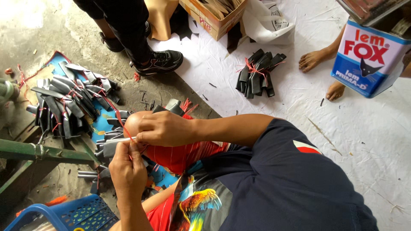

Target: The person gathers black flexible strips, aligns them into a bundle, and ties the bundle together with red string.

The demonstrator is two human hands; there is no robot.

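Observation:
My right hand (165, 128) reaches across my bent knee and pinches a thin red string (124, 128) at its fingertips. Just below it, my left hand (128, 171) is closed on the same string, beside a small bundle of grey-black strips (110, 147). The bundle lies against my knee and red shorts (184, 156), and the string runs from it up to the left. Both hands meet at the bundle, partly hiding it.
A pile of string-tied strip bundles (64, 98) lies on a blue mat at left. Another tied bundle (257, 75) rests on the white sheet (299, 111). A standing person's black shoe (160, 62), someone's bare feet (314, 60), a blue-white tin (368, 55), a cardboard box (214, 19), a blue basket (72, 214) and a green bar (43, 152) surround me.

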